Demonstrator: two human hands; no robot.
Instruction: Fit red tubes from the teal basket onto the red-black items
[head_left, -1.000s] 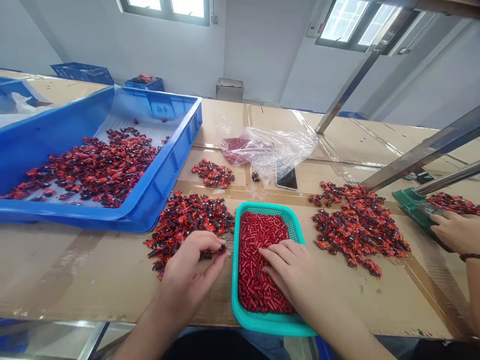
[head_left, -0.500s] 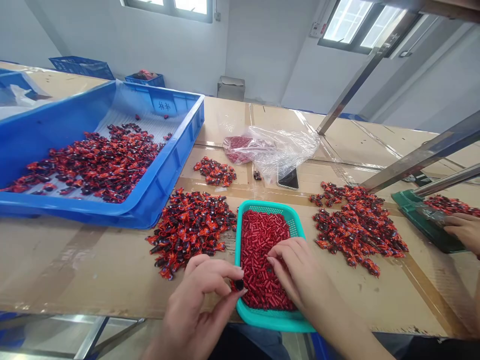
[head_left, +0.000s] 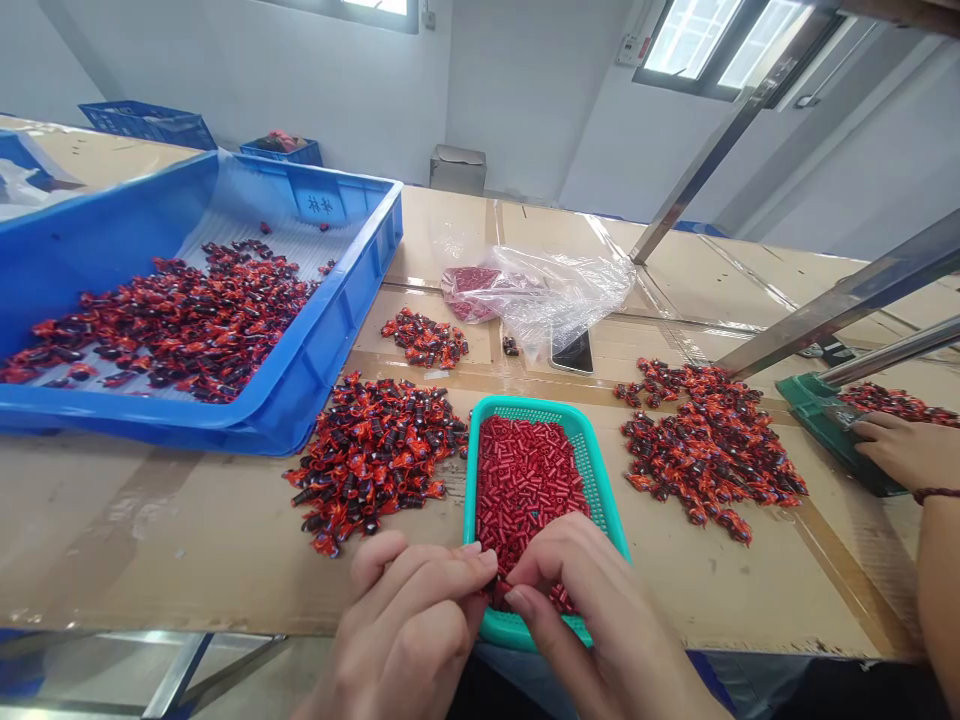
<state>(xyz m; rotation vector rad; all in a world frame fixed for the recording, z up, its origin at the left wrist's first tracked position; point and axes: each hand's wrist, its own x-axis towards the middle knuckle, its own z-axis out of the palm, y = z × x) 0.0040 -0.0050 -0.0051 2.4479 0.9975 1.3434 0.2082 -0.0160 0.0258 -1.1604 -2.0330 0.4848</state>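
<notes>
My left hand and my right hand meet fingertip to fingertip over the near end of a teal basket filled with small red tubes. Both hands are closed in a pinch on a small dark and red piece between them; its details are hidden by the fingers. A pile of red-and-black pieces lies on the cardboard just left of the basket. Another such pile lies to the right.
A large blue crate holding more red-and-black pieces stands at the left. A clear plastic bag and a phone lie behind the basket. A co-worker's hand rests at a green tray on the right. Metal bars slant overhead.
My left hand lifted a piece from the left pile and moved right. My right hand left the tubes and drew back to meet it at the basket's near end.
</notes>
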